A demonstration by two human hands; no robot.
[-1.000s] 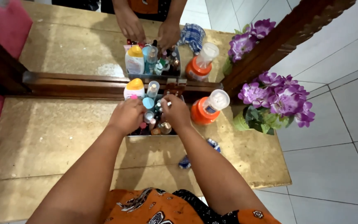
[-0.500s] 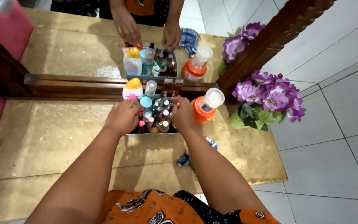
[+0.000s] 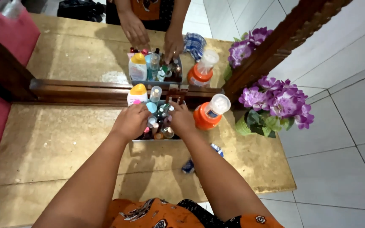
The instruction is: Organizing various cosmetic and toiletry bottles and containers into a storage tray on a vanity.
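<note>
both hands in the organiser tray (image 3: pixel 157 140) by the mirror (image 3: pixel 85 55), sorting small bottles (image 3: pixel 162 122). left hand (image 3: pixel 131 120) curled over tray's left side, right hand (image 3: pixel 181 119) on its right; can't tell if either grips. orange pump bottle (image 3: pixel 208 115) just right of tray. next: prob needs a clean pinch on one cap w/o toppling neighbours.

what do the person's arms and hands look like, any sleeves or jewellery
Both forearms are bare right down to the wrists, with no sleeve showing. No watch, bracelet, ring or glove can be made out on the left hand or the right hand. The orange garment with dark patterning sits at the bottom edge.
</note>
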